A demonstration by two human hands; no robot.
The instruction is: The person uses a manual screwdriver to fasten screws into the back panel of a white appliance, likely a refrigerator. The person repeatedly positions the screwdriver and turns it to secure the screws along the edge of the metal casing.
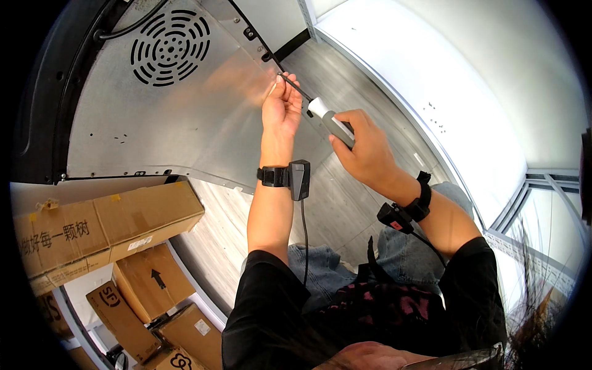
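A screwdriver [319,108] with a grey and white handle and a thin dark shaft slants up and left to the edge of a large metal panel [203,117]. My right hand [367,148] is wrapped round its handle. At the far end, my left hand [283,105] has its thumb and curled fingers closed about the shaft near the tip, against the panel's edge. Whether a screw is under the tip is hidden by the fingers. The panel is bare silver metal with a round pattern of vent slots [171,48] and small holes along its borders.
A black cable [132,28] crosses the panel's black frame [46,117] at the upper left. Cardboard boxes [148,213] are stacked at the lower left. Pale wood-look floor [351,203] lies below my hands. A bright white curved surface [419,80] runs along the right.
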